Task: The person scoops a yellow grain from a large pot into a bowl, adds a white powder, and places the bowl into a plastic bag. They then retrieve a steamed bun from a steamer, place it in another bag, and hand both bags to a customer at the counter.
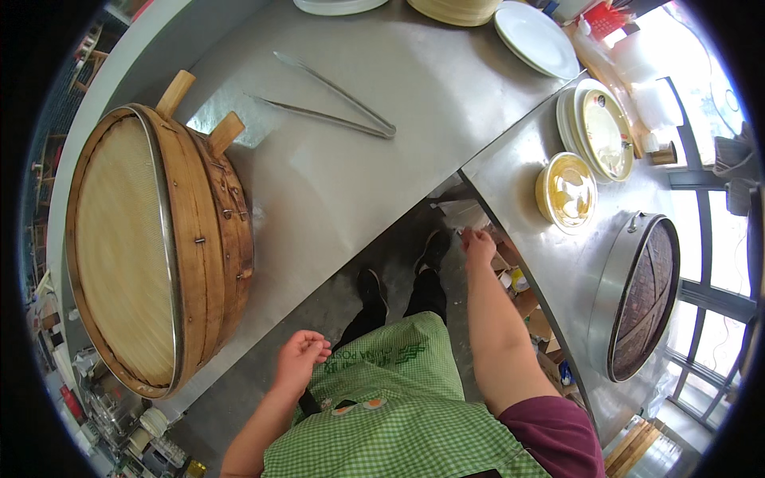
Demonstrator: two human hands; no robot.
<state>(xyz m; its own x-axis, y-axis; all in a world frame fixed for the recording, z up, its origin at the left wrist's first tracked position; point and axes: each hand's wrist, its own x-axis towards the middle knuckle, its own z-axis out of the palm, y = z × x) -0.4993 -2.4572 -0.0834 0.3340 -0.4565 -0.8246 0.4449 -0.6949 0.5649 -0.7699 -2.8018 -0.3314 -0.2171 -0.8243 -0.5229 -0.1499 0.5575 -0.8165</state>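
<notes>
My left hand (302, 357) hangs beside the green checked apron (382, 418), its fingers loosely curled and nothing visible in them. Over the gap between the two counters is my right hand (478, 246), fingers curled; whether they hold anything small cannot be made out. Metal tongs (358, 115) lie spread apart on the steel counter (334, 197), touched by neither hand. A bamboo steamer (197, 251) with two wooden handles and a pale mesh face stands to the left. On the right counter, near my right hand, sits a yellow bowl (566, 192) with a shiny covering.
Stacked oval plates (606, 134) stand behind the bowl, and white plates (536, 39) lie at the back. A metal-rimmed round steamer lid (645, 299) with a woven face is at the right. The counters' edges meet ahead; boxes (538, 322) sit under the right counter.
</notes>
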